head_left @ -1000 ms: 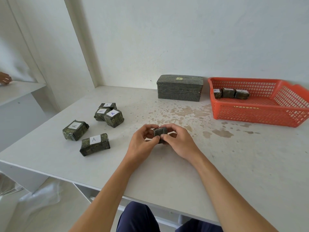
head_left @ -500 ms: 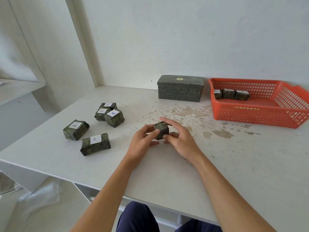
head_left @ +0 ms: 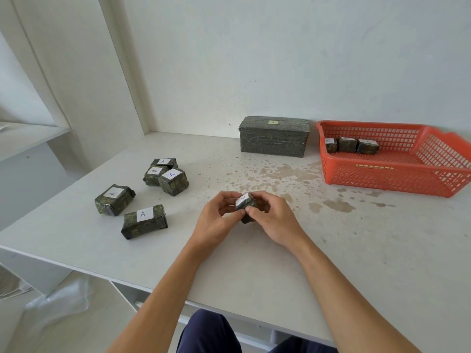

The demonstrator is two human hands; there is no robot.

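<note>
Both hands on one small tape-wrapped block [head_left: 246, 208], held low over the white table [head_left: 356, 250], directly in front of the person. Left hand [head_left: 216, 220] and right hand [head_left: 276, 220]: fingers curled, thumbs and fingertips pinching opposite sides. Judgement: light, stiff, glossy wrap probably slick; grip the flat sides, off the label. White label faces up toward the person. Long axis seems steeply tilted, lower end tableward.
</note>
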